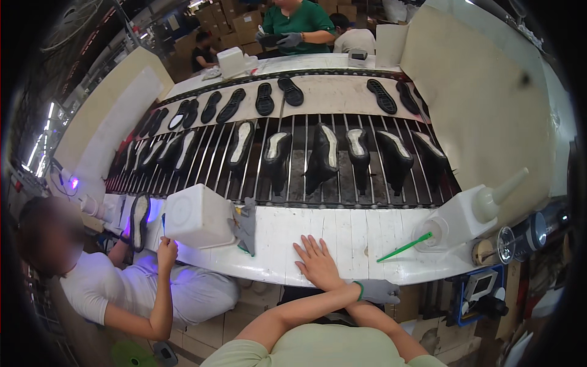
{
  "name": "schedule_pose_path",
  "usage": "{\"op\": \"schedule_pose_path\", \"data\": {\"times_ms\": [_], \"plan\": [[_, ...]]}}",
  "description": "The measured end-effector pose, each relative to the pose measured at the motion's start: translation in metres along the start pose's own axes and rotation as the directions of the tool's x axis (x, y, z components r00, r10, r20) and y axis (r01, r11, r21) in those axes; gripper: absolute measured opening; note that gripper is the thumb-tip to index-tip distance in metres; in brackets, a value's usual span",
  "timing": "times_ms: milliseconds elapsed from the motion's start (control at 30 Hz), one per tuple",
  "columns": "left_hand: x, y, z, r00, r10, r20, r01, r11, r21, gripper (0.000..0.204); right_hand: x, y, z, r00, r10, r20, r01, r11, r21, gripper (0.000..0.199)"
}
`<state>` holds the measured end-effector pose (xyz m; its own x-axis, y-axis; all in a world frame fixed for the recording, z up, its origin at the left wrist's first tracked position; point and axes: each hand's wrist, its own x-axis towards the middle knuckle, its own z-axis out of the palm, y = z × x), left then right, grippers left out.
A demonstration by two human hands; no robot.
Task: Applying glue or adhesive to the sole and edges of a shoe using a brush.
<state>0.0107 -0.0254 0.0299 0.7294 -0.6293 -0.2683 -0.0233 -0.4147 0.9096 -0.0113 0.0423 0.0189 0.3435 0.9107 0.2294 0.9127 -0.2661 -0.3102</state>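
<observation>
My forearms cross at the near edge of the white table. My bare right hand (pixel 318 263) lies palm down on the tabletop, fingers spread, with nothing in it. My left hand (pixel 380 292) wears a grey glove with a green cuff. It rests over my right forearm at the table's edge, fingers loosely stretched and no object visible in it. Beyond the table, black shoe uppers (pixel 280 147) lie bottom up on the metal rods (pixel 299 165), their pale undersides showing. Farther back, black shoe soles (pixel 265 98) lie on a beige belt (pixel 336 95).
To the right, a green brush (pixel 403 247) leans in a cut-open white plastic container (pixel 468 214). A white plastic jug (pixel 199 214) and a grey glove (pixel 246 223) sit at left. Beside them, a co-worker holds a sole (pixel 140 220). Another person in green (pixel 299 24) works across the line.
</observation>
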Motion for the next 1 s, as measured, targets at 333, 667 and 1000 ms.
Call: {"op": "schedule_pose_path", "data": {"times_ms": [333,667,1000], "plan": [[0.000,-0.003,0.004,0.997,0.081,-0.004,-0.080,0.996,0.026,0.054,-0.002,-0.001,-0.005,0.998,0.047,0.040,-0.046,0.999,-0.017,0.052],[-0.027,0.035,-0.040,0.903,0.177,-0.391,-0.330,0.870,-0.367,0.046,0.002,0.005,-0.004,0.998,0.048,0.040,-0.050,0.998,0.040,0.051],[-0.085,-0.124,-0.302,0.075,-0.094,-0.993,-0.206,0.973,-0.108,0.042,-0.002,0.017,-0.013,0.997,0.038,0.060,-0.043,0.996,0.084,0.054]]}}
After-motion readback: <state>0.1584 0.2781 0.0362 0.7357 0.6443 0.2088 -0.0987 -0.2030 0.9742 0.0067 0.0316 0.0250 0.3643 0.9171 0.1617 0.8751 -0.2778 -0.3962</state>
